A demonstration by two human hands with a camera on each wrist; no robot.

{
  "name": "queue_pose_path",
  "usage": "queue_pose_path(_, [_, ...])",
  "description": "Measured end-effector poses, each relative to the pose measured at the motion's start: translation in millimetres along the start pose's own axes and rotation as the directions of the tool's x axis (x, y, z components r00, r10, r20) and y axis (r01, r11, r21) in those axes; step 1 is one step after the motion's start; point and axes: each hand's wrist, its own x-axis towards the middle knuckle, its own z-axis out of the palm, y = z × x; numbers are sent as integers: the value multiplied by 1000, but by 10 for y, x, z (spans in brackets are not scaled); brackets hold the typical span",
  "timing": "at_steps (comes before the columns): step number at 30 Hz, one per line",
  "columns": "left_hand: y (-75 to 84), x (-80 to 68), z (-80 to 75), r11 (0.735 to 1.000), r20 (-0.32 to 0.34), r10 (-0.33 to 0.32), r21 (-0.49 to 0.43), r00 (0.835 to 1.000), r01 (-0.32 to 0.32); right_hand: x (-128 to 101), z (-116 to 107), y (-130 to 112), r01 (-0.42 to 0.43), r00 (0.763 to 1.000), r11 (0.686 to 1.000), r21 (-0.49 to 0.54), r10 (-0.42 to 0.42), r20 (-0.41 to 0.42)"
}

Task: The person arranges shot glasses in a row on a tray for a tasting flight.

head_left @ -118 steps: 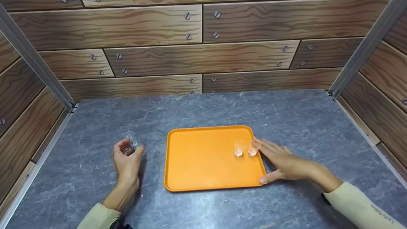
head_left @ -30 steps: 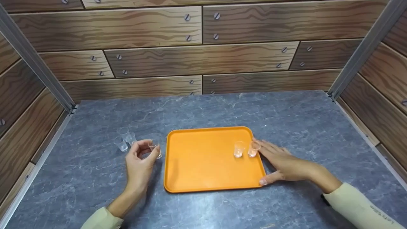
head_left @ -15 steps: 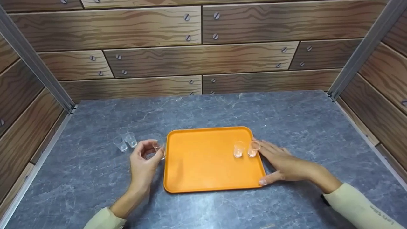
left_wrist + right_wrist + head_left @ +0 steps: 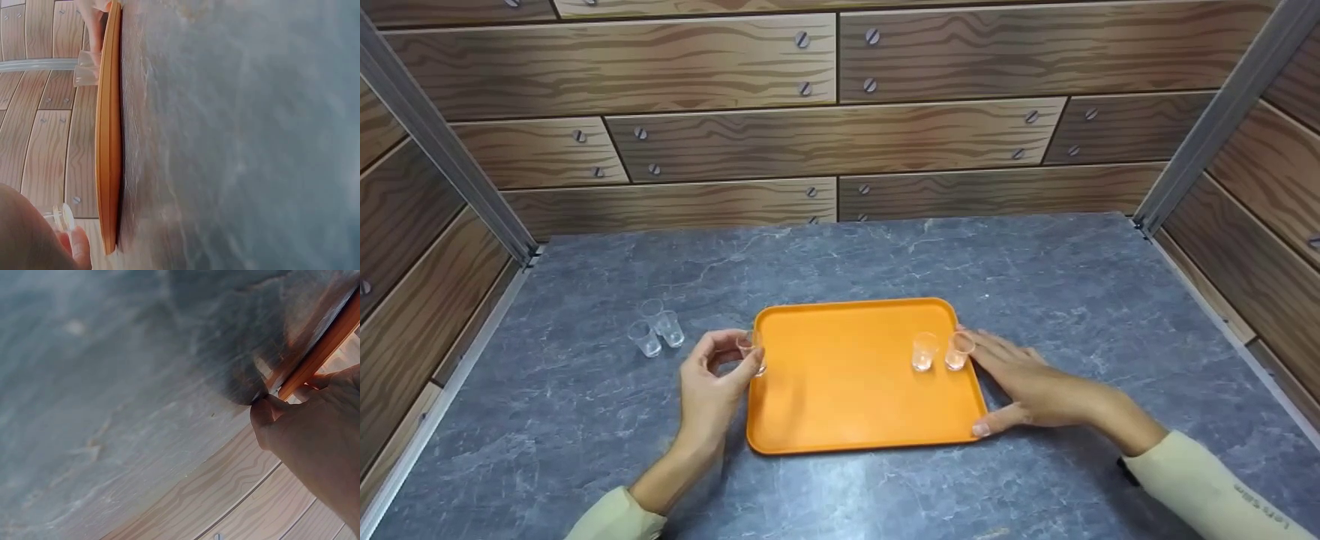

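Bench: grey marbled bench [image 4: 847, 255], an orange tray [image 4: 847, 405] in the middle.
Room: wood-grain panels with screws on three sides, metal posts at the corners.
Left hand [image 4: 709, 390]: fingers pinch a clear cup [image 4: 751, 352] over the tray's left rim.
Right hand [image 4: 1035, 386]: fingers flat and relaxed against the tray's right edge, thumb at the near corner.
Other cups: two on the tray [image 4: 941, 351], two on the bench [image 4: 655, 330].
Hard to make out: clear cups, faint against the grey; wrist views blurred, cutting off both hands.

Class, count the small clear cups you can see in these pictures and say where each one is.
5: two on the orange tray near the right hand, two on the countertop, one in the left hand's grip.
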Motion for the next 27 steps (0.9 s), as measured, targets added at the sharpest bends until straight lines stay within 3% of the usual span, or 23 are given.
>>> queue_pose_path(9, [-3, -18, 89, 1000, 79, -9, -23, 997, 11, -13, -1, 8, -8, 1000, 1000, 10, 8, 9])
queue_pose_path(16, [-18, -12, 150, 1000, 89, -14, 1, 996, 14, 6, 33, -7, -7, 1000, 1000, 7, 7, 11])
queue_pose_path(27, [-33, -49, 397, 998, 135, -38, -46, 990, 44, 9, 0, -12, -10, 1000, 1000, -3, 10, 10])
